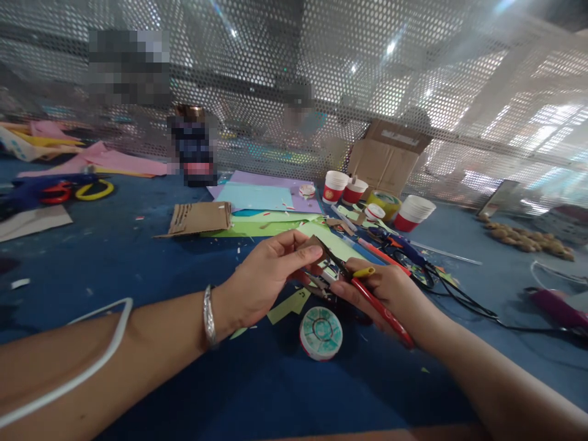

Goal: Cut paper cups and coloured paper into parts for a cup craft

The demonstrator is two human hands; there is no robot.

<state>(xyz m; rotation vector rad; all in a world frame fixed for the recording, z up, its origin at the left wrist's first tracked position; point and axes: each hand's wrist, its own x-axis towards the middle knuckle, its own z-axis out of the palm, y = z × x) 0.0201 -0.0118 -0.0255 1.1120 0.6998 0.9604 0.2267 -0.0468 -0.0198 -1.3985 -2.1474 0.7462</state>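
Note:
My left hand (275, 263) pinches a small brown piece of cardboard (316, 244) between thumb and fingers. In my right hand (390, 291) are red-handled scissors (379, 309) with a small yellow part near the pivot. Their dark blades reach up to the cardboard piece; whether they are closed on it I cannot tell. Just below the hands a shallow round cup base (321, 332), coloured green with ring and spoke lines, lies on the blue table (193, 380). Green paper scraps (289, 305) lie beside it, partly hidden by my left hand.
Behind my hands lie corrugated cardboard (201, 218) and coloured paper sheets (257, 196). Paper cups (413, 213), a tape roll (384, 205) and a blue glue gun (408, 248) with its cable stand right. Yellow-handled scissors (95, 190) lie left. A perforated metal screen (257, 79) rises behind.

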